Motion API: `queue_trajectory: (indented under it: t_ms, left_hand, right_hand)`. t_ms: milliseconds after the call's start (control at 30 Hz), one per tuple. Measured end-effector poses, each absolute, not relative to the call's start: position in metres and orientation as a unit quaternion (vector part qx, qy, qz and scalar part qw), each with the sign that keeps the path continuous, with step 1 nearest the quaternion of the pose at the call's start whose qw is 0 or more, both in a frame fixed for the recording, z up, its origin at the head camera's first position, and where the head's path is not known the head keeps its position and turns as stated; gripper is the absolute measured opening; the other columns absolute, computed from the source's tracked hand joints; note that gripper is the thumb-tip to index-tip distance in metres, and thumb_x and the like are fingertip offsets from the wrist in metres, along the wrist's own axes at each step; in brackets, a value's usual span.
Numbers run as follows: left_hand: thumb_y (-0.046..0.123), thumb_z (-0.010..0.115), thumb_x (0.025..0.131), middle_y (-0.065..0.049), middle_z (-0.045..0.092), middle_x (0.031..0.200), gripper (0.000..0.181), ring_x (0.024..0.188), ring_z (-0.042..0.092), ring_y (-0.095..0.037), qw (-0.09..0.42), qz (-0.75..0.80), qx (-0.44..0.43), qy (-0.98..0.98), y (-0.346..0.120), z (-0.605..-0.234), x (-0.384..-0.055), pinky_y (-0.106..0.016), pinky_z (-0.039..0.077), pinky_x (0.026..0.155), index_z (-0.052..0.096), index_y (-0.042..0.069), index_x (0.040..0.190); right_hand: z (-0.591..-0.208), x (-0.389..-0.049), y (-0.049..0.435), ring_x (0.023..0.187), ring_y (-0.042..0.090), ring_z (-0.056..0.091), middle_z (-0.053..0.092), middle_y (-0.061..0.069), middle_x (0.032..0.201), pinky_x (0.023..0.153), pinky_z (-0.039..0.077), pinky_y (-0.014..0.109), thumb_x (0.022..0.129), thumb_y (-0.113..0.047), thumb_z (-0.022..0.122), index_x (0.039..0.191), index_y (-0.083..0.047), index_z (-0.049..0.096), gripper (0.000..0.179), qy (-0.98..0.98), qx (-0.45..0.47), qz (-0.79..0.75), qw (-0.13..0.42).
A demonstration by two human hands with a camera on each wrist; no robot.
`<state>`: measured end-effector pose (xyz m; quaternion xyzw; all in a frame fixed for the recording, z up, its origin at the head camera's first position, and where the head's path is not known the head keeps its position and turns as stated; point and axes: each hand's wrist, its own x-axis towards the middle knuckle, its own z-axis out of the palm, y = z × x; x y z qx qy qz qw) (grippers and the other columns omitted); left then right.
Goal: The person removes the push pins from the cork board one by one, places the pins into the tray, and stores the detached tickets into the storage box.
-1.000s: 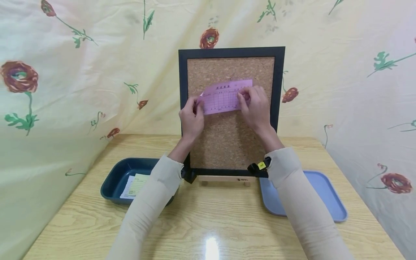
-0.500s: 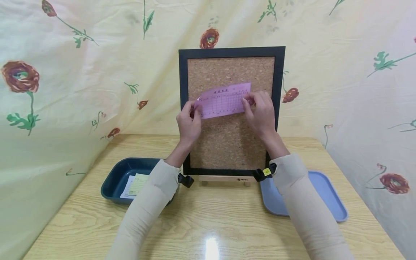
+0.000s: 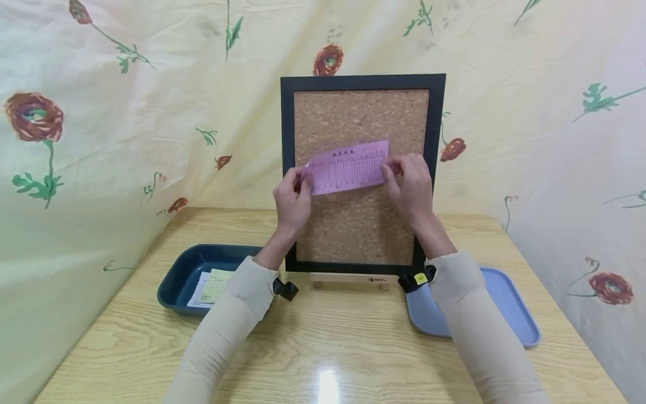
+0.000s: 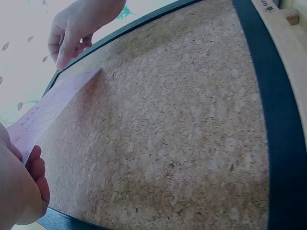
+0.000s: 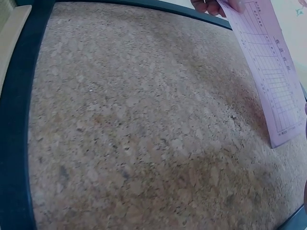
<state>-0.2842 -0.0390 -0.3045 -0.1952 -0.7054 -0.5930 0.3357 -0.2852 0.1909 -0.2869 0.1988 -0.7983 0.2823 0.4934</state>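
A pink printed receipt slip (image 3: 348, 168) is held slightly slanted in front of the cork board (image 3: 358, 230). My left hand (image 3: 292, 202) pinches its lower left corner between thumb and fingers. At the right edge of the slip, the thumb and fingers of my right hand (image 3: 411, 185) come together in a pinch. In the left wrist view, the slip's far lower corner lies close to the cork, and my right hand (image 4: 84, 28) is just above that end. The right wrist view shows the slip (image 5: 271, 62) with my left fingers (image 5: 211, 5) at its far end.
The black-framed board stands on a small wooden base (image 3: 348, 278) on the wooden table (image 3: 323, 336). A dark blue bin (image 3: 174, 275) at the left contains white and yellow slips (image 3: 214, 286). A light blue tray (image 3: 510, 306) lies at the right. Flowered cloth (image 3: 242, 157) hangs behind.
Both hands have come down a little with the slip, which now sits lower on the board. My right hand has shifted right, from over the slip's face to its right edge.
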Motion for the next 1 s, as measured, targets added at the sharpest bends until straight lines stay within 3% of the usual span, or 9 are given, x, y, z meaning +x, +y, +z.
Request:
queue_trajectory:
  t_ms: [1000]
  left_hand:
    - [0.008, 0.056, 0.101, -0.024, 0.07, 0.098, 0.018, 0.067, 0.052, -0.015, 0.299, -0.6, -0.182, -0.719, -0.052, -0.333, -0.267, -0.015, 0.038, 0.057, 0.063, -0.007, 0.108]
  right_hand:
    - [-0.319, -0.264, 0.198, 0.081, 0.032, 0.051, 0.06, 0.02, 0.082, 0.074, 0.034, 0.034, 0.094, -0.007, 0.067, 0.094, 0.006, 0.064, 0.014, -0.819, 0.199, 0.26, 0.471]
